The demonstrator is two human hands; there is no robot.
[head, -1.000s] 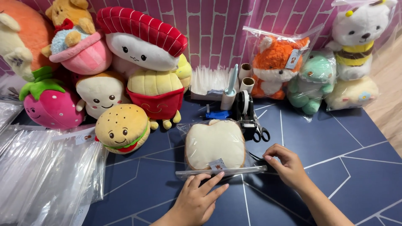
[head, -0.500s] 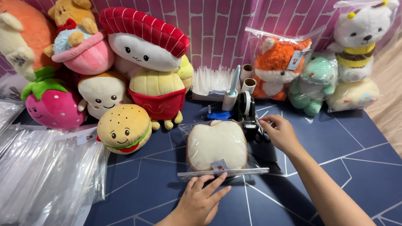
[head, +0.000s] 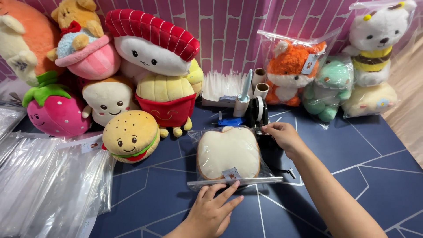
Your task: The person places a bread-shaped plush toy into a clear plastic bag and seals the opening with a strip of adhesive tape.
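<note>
Your left hand [head: 211,211] lies flat, grasping nothing, pressing the bagged toast plush [head: 228,152] at its near sealed edge. Your right hand [head: 284,136] pinches at the tape dispenser [head: 257,115], just beyond the bag's far right corner.

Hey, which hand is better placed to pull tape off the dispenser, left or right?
Right. The right hand already has its fingertips at the black tape dispenser, while the left hand presses the sealed edge of the bagged toast plush.
</note>
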